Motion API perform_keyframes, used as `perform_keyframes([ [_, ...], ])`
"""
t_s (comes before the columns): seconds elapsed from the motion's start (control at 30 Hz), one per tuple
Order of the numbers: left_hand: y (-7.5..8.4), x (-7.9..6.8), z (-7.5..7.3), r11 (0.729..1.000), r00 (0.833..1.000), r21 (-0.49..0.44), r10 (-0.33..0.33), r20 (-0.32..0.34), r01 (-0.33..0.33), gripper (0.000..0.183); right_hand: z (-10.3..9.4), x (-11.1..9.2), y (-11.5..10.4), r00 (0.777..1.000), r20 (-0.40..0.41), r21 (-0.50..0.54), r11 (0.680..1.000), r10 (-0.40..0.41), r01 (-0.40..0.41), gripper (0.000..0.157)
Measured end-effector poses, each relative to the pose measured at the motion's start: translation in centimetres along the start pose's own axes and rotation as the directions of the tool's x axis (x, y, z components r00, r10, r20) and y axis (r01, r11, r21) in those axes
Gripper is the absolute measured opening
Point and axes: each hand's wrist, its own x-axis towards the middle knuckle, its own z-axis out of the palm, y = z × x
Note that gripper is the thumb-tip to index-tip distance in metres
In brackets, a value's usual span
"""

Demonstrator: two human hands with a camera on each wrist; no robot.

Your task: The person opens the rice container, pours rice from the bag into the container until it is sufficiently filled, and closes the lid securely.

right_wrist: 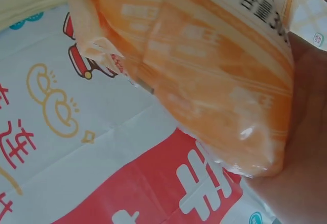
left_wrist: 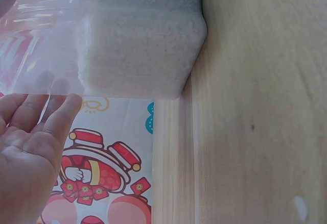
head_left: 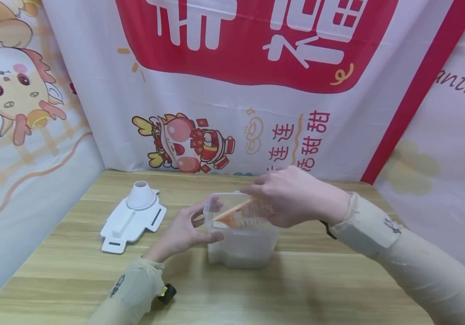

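Observation:
A translucent plastic container stands upright on the table, partly filled with white grains. My left hand holds its left side by the rim, thumb on the near wall and fingers toward the far wall. My right hand grips an orange and white printed plastic bag and holds it tilted over the container. The bag's lower end dips inside the rim at the left. Much of the right hand's grip is hidden behind the bag in the right wrist view.
Left of the container a flat white plastic lid with side flaps lies on the wooden table. A white cone-shaped cup stands on the lid. Behind the table hangs a printed cloth, with more cloth at both sides.

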Motion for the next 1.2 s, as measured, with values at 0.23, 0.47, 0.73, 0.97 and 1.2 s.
perform_keyframes([
  [0.23,0.1,0.0,0.1,1.000,1.000,-0.002,0.008,-0.007,-0.008,0.091,-0.2,0.2,-0.2,0.999,0.020,-0.012,1.000,0.027,-0.026,0.039],
  [0.47,-0.3,0.1,0.1,1.000,1.000,-0.008,0.011,-0.004,-0.011,0.092,-0.3,0.2,-0.2,0.999,0.029,0.012,1.000,0.027,-0.027,0.048],
  [0.73,-0.1,0.1,0.0,1.000,1.000,0.013,0.015,-0.001,-0.015,0.087,-1.4,0.6,-0.2,0.997,0.069,-0.017,1.000,-0.023,0.024,0.036],
  [0.97,0.6,-0.1,0.1,1.000,1.000,-0.018,-0.003,0.001,0.003,0.092,-3.3,1.7,-0.3,0.979,0.204,0.012,1.000,0.017,-0.020,0.032],
  [1.2,0.3,-0.1,0.1,0.999,1.000,0.039,-0.012,-0.017,0.013,0.090,-3.9,2.0,-0.3,0.970,0.241,0.039,0.998,0.045,-0.056,0.029],
])
